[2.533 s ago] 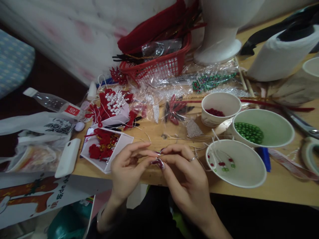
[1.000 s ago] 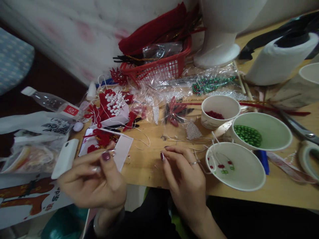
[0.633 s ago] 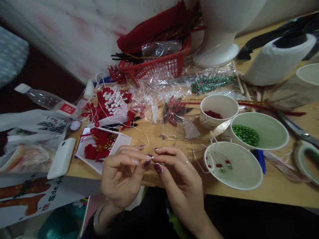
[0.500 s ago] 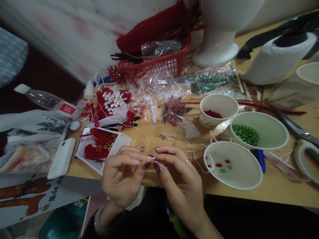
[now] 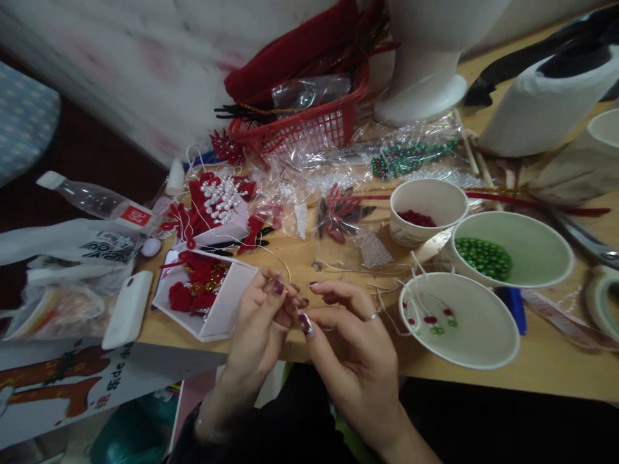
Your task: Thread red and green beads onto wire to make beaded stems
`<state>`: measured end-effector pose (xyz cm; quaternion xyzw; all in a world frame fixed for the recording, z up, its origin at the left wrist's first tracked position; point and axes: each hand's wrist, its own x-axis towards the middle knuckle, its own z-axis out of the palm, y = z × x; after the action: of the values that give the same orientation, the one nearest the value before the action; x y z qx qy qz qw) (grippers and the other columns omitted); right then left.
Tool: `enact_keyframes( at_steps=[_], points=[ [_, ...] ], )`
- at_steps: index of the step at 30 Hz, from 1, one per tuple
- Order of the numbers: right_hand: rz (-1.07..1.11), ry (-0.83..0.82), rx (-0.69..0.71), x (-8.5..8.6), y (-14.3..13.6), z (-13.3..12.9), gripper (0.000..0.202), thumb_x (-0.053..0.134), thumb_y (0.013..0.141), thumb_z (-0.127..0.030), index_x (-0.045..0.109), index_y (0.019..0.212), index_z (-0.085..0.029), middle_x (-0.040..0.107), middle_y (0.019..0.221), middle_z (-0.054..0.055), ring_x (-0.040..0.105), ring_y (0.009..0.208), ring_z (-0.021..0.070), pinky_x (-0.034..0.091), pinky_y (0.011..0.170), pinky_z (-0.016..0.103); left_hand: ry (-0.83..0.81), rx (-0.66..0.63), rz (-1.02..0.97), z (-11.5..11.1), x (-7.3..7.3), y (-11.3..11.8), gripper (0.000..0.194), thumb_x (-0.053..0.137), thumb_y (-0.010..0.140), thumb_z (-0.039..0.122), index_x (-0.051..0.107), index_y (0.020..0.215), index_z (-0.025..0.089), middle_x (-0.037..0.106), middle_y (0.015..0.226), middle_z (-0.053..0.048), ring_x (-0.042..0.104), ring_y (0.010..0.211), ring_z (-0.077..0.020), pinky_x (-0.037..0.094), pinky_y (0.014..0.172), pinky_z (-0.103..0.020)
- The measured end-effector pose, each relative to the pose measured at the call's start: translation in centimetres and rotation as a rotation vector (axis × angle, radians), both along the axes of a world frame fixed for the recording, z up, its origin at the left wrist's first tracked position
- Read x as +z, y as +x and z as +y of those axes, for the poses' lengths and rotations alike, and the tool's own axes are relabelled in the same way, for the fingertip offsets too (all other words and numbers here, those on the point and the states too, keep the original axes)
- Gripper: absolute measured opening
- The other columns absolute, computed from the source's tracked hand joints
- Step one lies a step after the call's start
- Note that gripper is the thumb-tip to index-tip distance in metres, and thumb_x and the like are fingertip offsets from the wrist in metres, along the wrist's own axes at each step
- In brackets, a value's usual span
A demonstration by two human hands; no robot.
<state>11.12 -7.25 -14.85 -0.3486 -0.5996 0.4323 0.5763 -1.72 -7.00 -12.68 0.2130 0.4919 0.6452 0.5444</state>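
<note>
My left hand [image 5: 264,322] and my right hand [image 5: 355,354] meet at the front edge of the table, fingertips almost touching. Both are closed in a pinch. A thin pale sliver shows between the fingertips, too small to name. To the right of my right hand, white threads strung with red and green beads [image 5: 436,330] hang into a white paper cup [image 5: 476,361]. Behind it are a cup of green beads [image 5: 483,258] and a smaller cup of dark red beads [image 5: 414,218]. Left of my left hand is a white box [image 5: 232,303] holding red flowers [image 5: 186,294].
A red basket [image 5: 309,129] stands at the back, with plastic bags of beads before it. Scissors [image 5: 587,238] and a tape roll [image 5: 602,303] lie at the right. A plastic bottle [image 5: 97,200], a white phone-like object [image 5: 128,309] and plastic bags are at the left.
My left hand has turned and curled its fingers in, shifting right. My right hand's fingers have lifted slightly apart from it. The whole view has shifted a little.
</note>
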Motion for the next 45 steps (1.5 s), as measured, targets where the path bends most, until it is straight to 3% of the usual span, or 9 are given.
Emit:
enact_keyframes(
  at_steps=[3,7,16,22,27,31,37,42,45],
  points=[
    [-0.021,0.006,-0.023,0.0,0.0,0.1,0.017,0.061,0.086,-0.008,0.070,0.090,-0.022,0.062,0.112,0.007,0.058,0.111,0.0230,0.049,0.090,0.042,-0.117,-0.041,-0.110,0.1,-0.3,0.3,0.045,0.092,0.060,0.032,0.058,0.087,0.021,0.065,0.062,0.007,0.064,0.055,-0.0072,0.053,0.051,-0.013],
    [-0.036,0.002,-0.041,0.0,0.1,0.1,0.015,0.060,0.087,-0.009,0.069,0.088,-0.021,0.061,0.111,0.007,0.058,0.110,0.0231,0.047,0.091,0.043,-0.165,-0.069,-0.106,0.0,-0.7,0.4,0.048,0.092,0.059,0.035,0.059,0.089,0.020,0.065,0.065,0.006,0.064,0.057,-0.0077,0.053,0.051,-0.013],
    [-0.038,-0.021,-0.032,0.0,0.2,0.2,0.014,0.061,0.088,-0.009,0.069,0.087,-0.021,0.061,0.111,0.005,0.058,0.109,0.0206,0.047,0.093,0.040,-0.116,-0.082,-0.067,-0.1,-0.3,0.4,0.047,0.092,0.059,0.027,0.059,0.093,0.020,0.069,0.065,0.005,0.067,0.055,-0.0078,0.056,0.054,-0.013],
    [-0.039,-0.031,-0.016,0.0,0.3,0.3,0.015,0.061,0.087,-0.010,0.068,0.088,-0.022,0.061,0.111,0.005,0.059,0.109,0.0212,0.048,0.092,0.041,-0.036,-0.138,0.053,-0.3,-0.3,0.2,0.041,0.086,0.069,0.030,0.058,0.097,0.021,0.069,0.066,0.007,0.068,0.060,-0.0070,0.055,0.056,-0.011],
    [-0.035,-0.043,-0.009,0.1,0.4,0.2,0.014,0.061,0.087,-0.010,0.069,0.086,-0.022,0.061,0.110,0.005,0.059,0.108,0.0210,0.048,0.092,0.040,-0.041,-0.109,0.068,-0.2,-0.1,0.3,0.042,0.089,0.064,0.029,0.061,0.095,0.020,0.070,0.064,0.005,0.068,0.058,-0.0091,0.054,0.054,-0.014],
    [-0.022,-0.057,-0.001,0.2,0.5,0.3,0.013,0.062,0.087,-0.011,0.070,0.086,-0.021,0.062,0.109,0.005,0.059,0.109,0.0198,0.048,0.093,0.037,0.048,-0.108,0.156,-0.4,0.0,0.1,0.040,0.089,0.065,0.028,0.064,0.095,0.020,0.072,0.063,0.005,0.068,0.055,-0.0088,0.055,0.053,-0.014],
    [-0.024,-0.040,0.017,0.1,0.7,0.5,0.013,0.062,0.088,-0.010,0.070,0.089,-0.021,0.061,0.111,0.005,0.059,0.110,0.0184,0.048,0.094,0.034,0.135,-0.126,0.392,-1.0,0.0,-0.6,0.044,0.085,0.071,0.027,0.064,0.109,0.020,0.078,0.074,0.000,0.074,0.071,-0.0143,0.059,0.065,-0.019],
    [0.007,-0.043,0.030,-0.3,0.5,0.6,0.016,0.060,0.091,-0.009,0.070,0.093,-0.021,0.059,0.113,0.005,0.057,0.112,0.0181,0.048,0.096,0.034,0.131,-0.128,0.355,-1.0,0.1,-0.5,0.045,0.083,0.073,0.032,0.063,0.112,0.020,0.080,0.079,-0.003,0.075,0.072,-0.0150,0.060,0.066,-0.020],
    [0.004,-0.034,0.032,-0.4,0.4,0.5,0.017,0.060,0.091,-0.010,0.071,0.096,-0.022,0.059,0.113,0.005,0.058,0.112,0.0175,0.049,0.095,0.033,0.140,-0.095,0.393,-1.1,0.1,-0.4,0.041,0.080,0.078,0.026,0.061,0.114,0.021,0.080,0.078,-0.001,0.075,0.072,-0.0141,0.060,0.066,-0.020]
  ],
)
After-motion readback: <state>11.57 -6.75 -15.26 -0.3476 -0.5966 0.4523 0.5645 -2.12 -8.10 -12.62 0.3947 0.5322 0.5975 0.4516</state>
